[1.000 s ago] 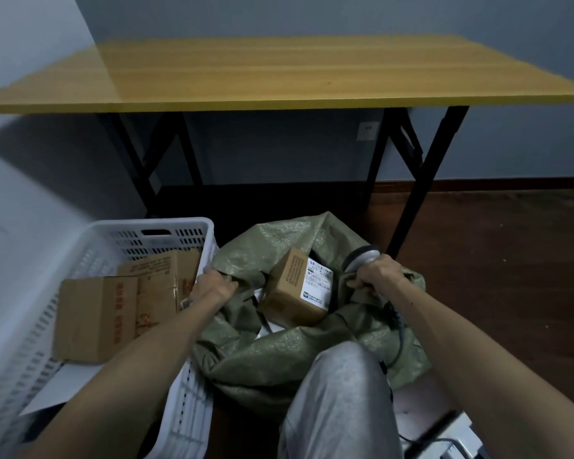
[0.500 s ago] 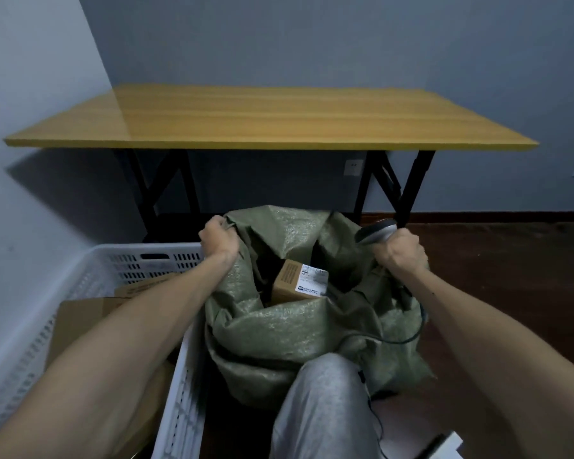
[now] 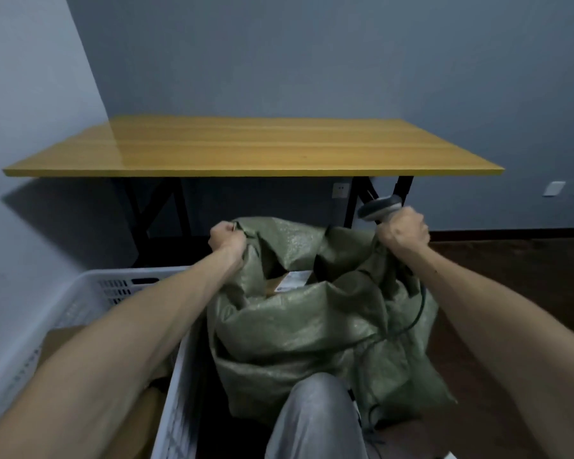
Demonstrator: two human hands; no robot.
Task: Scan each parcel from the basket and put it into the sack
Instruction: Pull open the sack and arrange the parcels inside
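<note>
A green woven sack (image 3: 315, 329) stands on the floor in front of my knee. My left hand (image 3: 226, 239) grips its rim at the left. My right hand (image 3: 403, 230) grips the right rim together with a grey barcode scanner (image 3: 378, 207), whose cable (image 3: 411, 321) hangs down the sack. Deep in the sack's mouth lies a brown cardboard parcel (image 3: 290, 280) with a white label, mostly hidden by the folds. The white plastic basket (image 3: 90, 289) stands at the left, with flat cardboard parcels (image 3: 63, 339) in it under my left arm.
A yellow wooden table (image 3: 252, 147) on black folding legs stands against the grey wall behind the sack. My grey-trousered knee (image 3: 315, 415) is low in the middle. Dark wooden floor (image 3: 511, 266) spreads to the right.
Both hands have lifted the sack's rim upward and apart. The parcel has sunk deeper into the sack. My view has tilted up, showing more wall and less basket.
</note>
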